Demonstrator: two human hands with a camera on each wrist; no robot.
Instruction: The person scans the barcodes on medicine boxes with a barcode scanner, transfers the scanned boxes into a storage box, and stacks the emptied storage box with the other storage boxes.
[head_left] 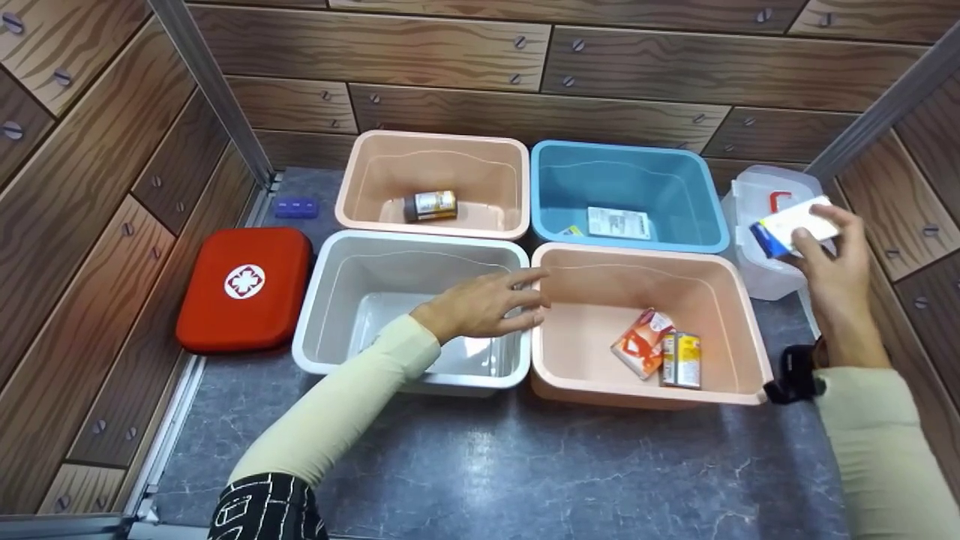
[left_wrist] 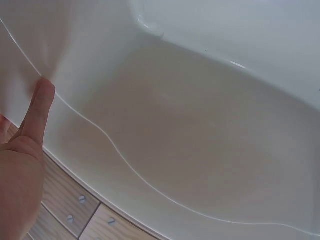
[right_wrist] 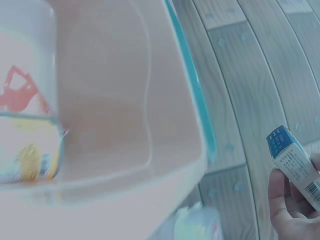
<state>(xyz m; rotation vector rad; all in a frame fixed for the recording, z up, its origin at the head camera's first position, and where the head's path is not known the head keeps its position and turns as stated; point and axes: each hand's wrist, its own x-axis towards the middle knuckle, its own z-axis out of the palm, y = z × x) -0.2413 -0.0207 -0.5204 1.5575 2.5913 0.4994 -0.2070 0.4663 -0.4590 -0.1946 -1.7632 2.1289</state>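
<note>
My right hand (head_left: 844, 274) pinches a small white-and-blue medicine box (head_left: 796, 226) between thumb and fingers, raised over the translucent lidded box (head_left: 772, 281) at the right. In the right wrist view the medicine box (right_wrist: 295, 162) shows its blue end, printed text and a barcode. My left hand (head_left: 487, 306), fingers extended and holding nothing, hovers over the right side of the grey bin (head_left: 322, 315), fingertips by the rim shared with the front peach bin (head_left: 577, 382). That peach bin holds an orange-and-white packet (head_left: 643, 345) and a yellow-labelled box (head_left: 681, 361).
Behind stand a second peach bin (head_left: 435, 146) with a dark labelled bottle (head_left: 431, 205), and a blue bin (head_left: 622, 154) with a white box (head_left: 618, 223). A red first-aid case (head_left: 217, 322) and a purple pill organizer (head_left: 296, 208) lie left. Wood-patterned walls enclose the table.
</note>
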